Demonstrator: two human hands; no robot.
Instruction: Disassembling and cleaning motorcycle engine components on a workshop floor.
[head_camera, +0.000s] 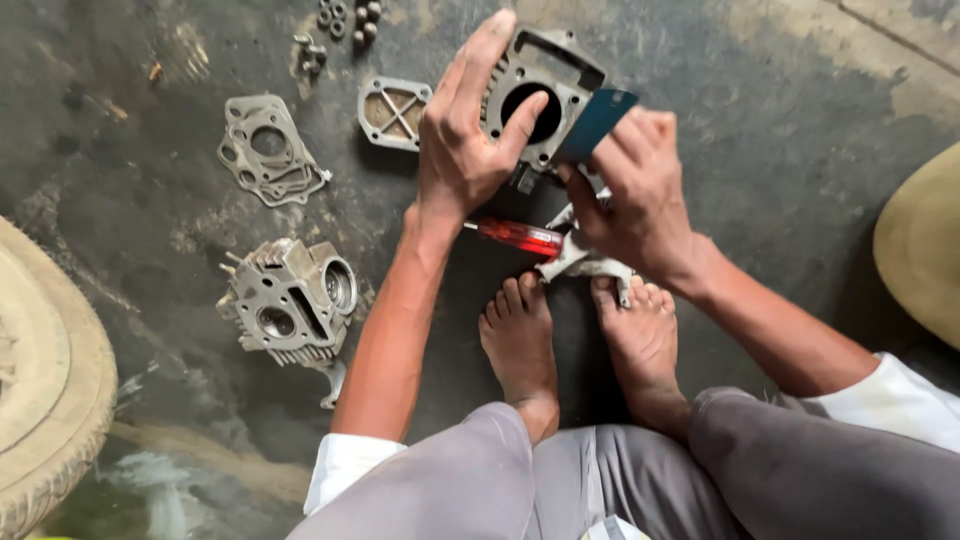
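Note:
My left hand (462, 130) grips a grey metal engine cylinder block (545, 85) with a round bore, thumb hooked into the bore, holding it upright above the floor. My right hand (632, 190) holds a flat blue scraper blade (597, 122) pressed against the block's right face. Under my hands lie a red-handled screwdriver (520, 236) and a pale metal part (585, 258) by my bare feet (520, 335).
A finned cylinder head (292, 298) sits on the dark concrete floor at left. Behind it lie stacked gaskets (265, 150), a square metal cover (393, 110) and several small nuts (345, 20). A tyre (50, 380) fills the left edge; a tan rounded object (925, 240) is at right.

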